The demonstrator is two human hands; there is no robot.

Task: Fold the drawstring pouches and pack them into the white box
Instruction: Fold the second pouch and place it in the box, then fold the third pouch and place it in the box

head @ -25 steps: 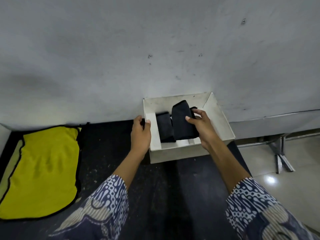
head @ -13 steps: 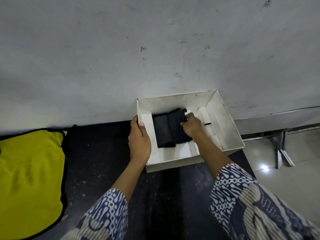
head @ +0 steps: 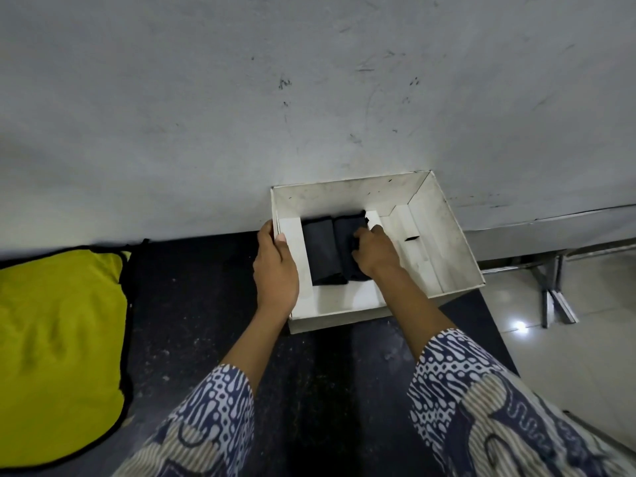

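Observation:
An open white box (head: 444, 235) stands on the dark table against the grey wall. Two folded black drawstring pouches lie side by side inside it: the left pouch (head: 320, 249) lies free, and the right pouch (head: 346, 235) is under my right hand (head: 373, 253), whose fingers curl around its right edge. My left hand (head: 275, 270) grips the box's left wall, thumb inside the rim. A short black cord end (head: 411, 238) lies on the box floor to the right.
A yellow pouch with black trim (head: 58, 339) lies flat on the dark table (head: 327, 390) at the left. The table's right edge drops to a tiled floor (head: 568, 339), where metal frame legs (head: 554, 297) stand.
My right hand has lowered the second black pouch from above the box down onto its floor beside the first. My left hand stays on the box's left wall.

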